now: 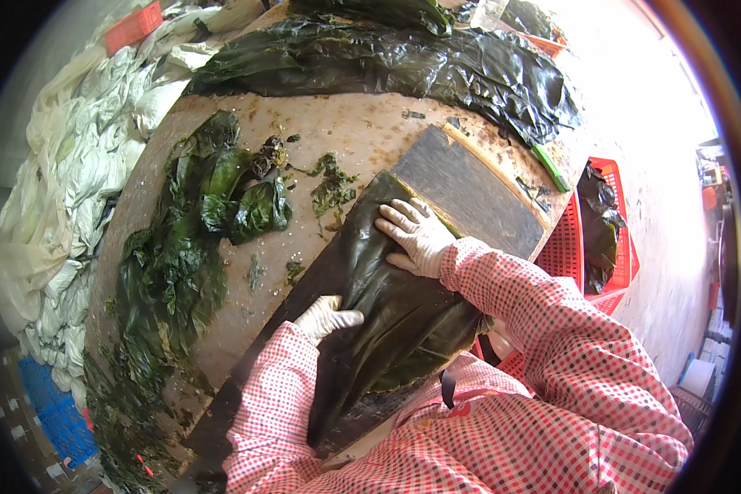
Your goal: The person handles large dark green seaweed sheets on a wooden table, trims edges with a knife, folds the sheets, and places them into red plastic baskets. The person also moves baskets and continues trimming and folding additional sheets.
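Observation:
A broad, dark green sheet of kelp (376, 290) lies smoothed over a dark board (469, 185) in front of me. In a whitish glove, my right hand (417, 238) rests flat on the kelp near its upper end, fingers spread. My left hand (330, 318), gloved too, is at the sheet's left edge. Its thumb points across the kelp; the other fingers are mostly hidden, so I cannot tell whether they pinch the edge. The near end of the sheet hangs towards my checked clothing.
A long kelp stack (376, 58) spans the table's (321, 117) far side. Crumpled kelp pieces (179, 259) lie left. A green-handled knife (551, 168) is at the right edge, above a red basket (562, 241) holding kelp. Pale sacks (92, 179) are heaped left.

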Available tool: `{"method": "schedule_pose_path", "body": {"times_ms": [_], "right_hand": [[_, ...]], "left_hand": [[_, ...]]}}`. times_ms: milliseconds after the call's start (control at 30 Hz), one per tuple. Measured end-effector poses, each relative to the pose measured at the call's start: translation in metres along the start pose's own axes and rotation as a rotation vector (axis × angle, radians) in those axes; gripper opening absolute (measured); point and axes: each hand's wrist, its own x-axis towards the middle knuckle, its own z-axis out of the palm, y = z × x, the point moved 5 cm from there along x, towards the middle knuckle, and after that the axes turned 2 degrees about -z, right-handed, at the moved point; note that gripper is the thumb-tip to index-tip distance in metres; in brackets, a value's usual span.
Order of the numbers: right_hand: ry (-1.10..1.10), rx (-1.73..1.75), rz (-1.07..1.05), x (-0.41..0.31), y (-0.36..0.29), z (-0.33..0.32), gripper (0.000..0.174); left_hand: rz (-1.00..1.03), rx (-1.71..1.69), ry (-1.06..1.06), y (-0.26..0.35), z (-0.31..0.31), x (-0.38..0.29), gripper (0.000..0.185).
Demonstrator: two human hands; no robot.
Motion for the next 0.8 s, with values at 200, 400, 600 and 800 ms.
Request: {"method": "schedule_pose_path", "body": {"times_ms": [200, 400, 600, 800], "right_hand": [[0.057, 0.018, -0.009, -0.001, 0.0, -0.001, 0.071], [0.092, 0.037, -0.024, -0.003, 0.003, 0.001, 0.069], [0.07, 0.007, 0.001, -0.003, 0.002, 0.003, 0.068], [-0.023, -0.012, 0.103, 0.01, -0.005, -0.007, 0.06]], "left_hand": [[-0.131, 0.618, 0.098, 0.043, -0.008, -0.03, 0.055], [0.358, 0.019, 0.296, 0.019, -0.011, -0.089, 0.063], [0.186, 0.797, 0.865, -0.035, -0.087, -0.068, 0.037], [0.169, 0.83, 0.943, -0.062, -0.094, -0.058, 0.046]]}}
